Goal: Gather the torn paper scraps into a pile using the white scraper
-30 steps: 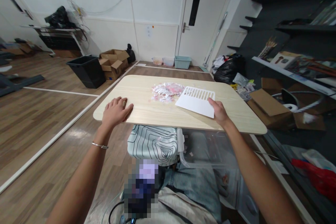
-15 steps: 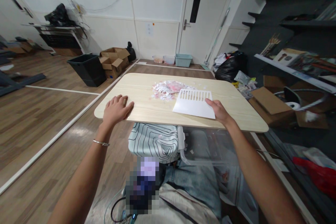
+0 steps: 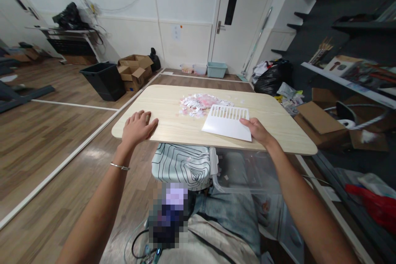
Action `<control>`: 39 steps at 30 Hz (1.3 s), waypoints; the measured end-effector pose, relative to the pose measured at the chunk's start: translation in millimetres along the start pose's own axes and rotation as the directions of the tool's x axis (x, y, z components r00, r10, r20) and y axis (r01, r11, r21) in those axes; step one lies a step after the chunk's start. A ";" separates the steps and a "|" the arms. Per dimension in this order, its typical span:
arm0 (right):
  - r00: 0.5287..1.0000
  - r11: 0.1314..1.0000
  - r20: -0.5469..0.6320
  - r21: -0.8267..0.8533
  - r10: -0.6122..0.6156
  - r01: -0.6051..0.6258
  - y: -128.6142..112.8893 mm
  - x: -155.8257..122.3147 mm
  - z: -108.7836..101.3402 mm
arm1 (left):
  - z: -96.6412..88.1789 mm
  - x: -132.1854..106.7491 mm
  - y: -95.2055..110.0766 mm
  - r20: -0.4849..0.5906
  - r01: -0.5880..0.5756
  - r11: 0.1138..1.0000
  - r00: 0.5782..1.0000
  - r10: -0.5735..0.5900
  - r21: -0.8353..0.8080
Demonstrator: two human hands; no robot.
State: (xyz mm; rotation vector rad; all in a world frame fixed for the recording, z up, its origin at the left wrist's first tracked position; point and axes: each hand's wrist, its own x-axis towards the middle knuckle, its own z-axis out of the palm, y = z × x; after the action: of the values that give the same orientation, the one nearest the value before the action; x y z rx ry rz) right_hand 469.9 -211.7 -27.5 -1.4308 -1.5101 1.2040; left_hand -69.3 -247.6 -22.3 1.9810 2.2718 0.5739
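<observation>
Scraps of pink and white paper (image 3: 201, 104) lie heaped near the middle of the table (image 3: 278, 120), at eleven o'clock from the white slotted scraper (image 3: 227, 123) and just beside its far edge. Our right hand (image 3: 258, 131) pinches the scraper's near corner, at its four o'clock. Our left hand (image 3: 137, 127) lies open and flat on the table at nine o'clock, well apart. We judge the sweep goes best with the scraper's edge flush to the wood, moved slowly, the left palm steadying the table.
</observation>
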 end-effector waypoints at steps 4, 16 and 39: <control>1.000 0.999 -0.026 0.031 0.016 -0.015 4.4 3.2 -3.1 | -0.2 -0.6 0.3 -0.015 -0.003 1.000 1.000 0.003 0.008; 0.986 0.980 -0.064 0.117 -0.153 0.160 -3.3 2.5 1.7 | -3.6 -1.6 5.3 0.004 0.006 0.997 1.000 -0.006 0.071; 0.961 0.959 -0.001 0.059 -0.278 0.277 -28.7 -15.5 20.1 | 1.7 2.2 -3.9 -0.021 -0.031 0.999 0.999 0.032 0.041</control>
State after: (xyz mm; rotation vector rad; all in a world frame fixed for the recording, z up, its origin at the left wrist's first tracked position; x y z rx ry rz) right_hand 443.9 -228.4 -5.0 -1.1322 -1.6061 1.0720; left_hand -72.9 -245.5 -24.7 2.0426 2.2868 0.5588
